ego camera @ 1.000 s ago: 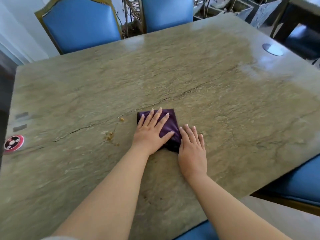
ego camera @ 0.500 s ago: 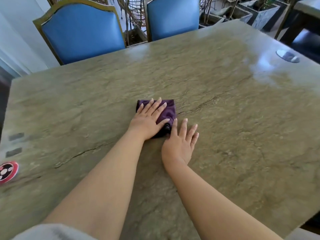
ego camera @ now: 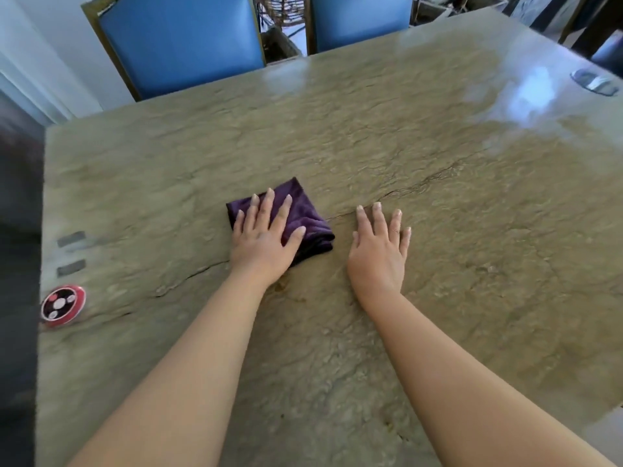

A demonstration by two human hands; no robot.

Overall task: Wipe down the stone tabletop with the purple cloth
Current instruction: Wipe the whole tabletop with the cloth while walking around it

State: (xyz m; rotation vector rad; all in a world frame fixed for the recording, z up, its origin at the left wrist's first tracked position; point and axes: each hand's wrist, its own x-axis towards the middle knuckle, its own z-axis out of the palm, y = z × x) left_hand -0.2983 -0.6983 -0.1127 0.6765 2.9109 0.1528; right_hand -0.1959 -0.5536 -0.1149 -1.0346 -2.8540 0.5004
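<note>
Stone tabletop filled the view; two blue chairs stood along its 12 o'clock edge. Left hand lay flat, fingers spread, pressing the folded purple cloth near table centre, not gripping it. Right hand rested open-palmed on bare stone at the cloth's 3 o'clock, just apart. Red round disc sat at the 9 o'clock edge.

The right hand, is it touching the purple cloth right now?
Apart. The head view shows bare stone tabletop between the right hand and the purple cloth; only the left hand lies flat on the cloth.
</note>
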